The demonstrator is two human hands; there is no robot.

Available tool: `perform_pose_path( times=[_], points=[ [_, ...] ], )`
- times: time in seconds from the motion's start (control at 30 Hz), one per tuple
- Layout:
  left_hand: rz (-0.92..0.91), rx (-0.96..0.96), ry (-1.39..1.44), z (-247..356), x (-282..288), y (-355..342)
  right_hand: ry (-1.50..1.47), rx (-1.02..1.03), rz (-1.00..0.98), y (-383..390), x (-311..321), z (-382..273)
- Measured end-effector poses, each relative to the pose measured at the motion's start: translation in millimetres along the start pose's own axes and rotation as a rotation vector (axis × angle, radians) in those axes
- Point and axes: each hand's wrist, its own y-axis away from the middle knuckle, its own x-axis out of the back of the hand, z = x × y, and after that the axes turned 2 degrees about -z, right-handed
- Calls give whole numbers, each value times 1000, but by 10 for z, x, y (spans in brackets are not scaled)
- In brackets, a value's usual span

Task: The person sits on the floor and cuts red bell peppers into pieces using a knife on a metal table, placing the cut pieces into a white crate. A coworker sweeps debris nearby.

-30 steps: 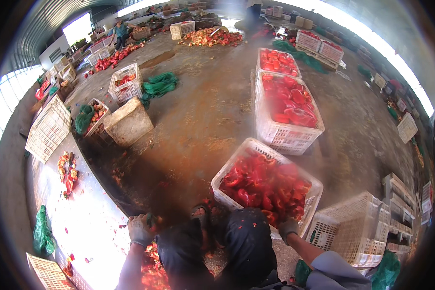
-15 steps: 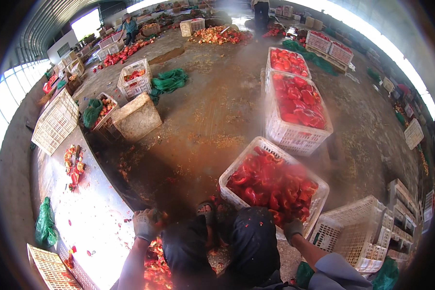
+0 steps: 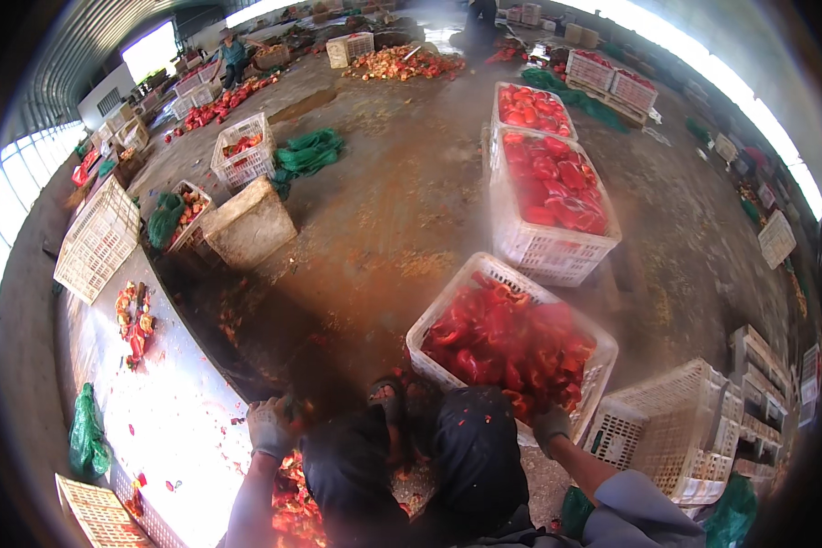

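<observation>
at right hand (image 3: 552,429) — crate (image 3: 500,273) heaped with peppers (image 3: 502,342); beyond, filled crates (image 3: 557,260); below left hand (image 3: 272,427), red pieces (image 3: 294,511) uncrated — both grips indiscernible

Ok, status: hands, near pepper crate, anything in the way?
Left hand beside pale tabletop, right hand at near pepper crate, grips unclear. Crate heaped with red peppers. Knees between hands; another crate to the pepper crate's right.

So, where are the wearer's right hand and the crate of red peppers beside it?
Right hand (image 3: 551,426): head view, on the back of the hand.
Crate of red peppers (image 3: 605,349): head view, on its rim's right corner.
</observation>
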Motion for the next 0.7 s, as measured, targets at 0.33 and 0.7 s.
perform_pose_path(
  times=[0.33,0.7],
  points=[
    [-36,-14,-12,-39,-29,-7,-44,44,48,-24,-41,68],
    [-62,-4,-37,-5,4,-20,-47,38,80,-3,-51,68]
  ],
)
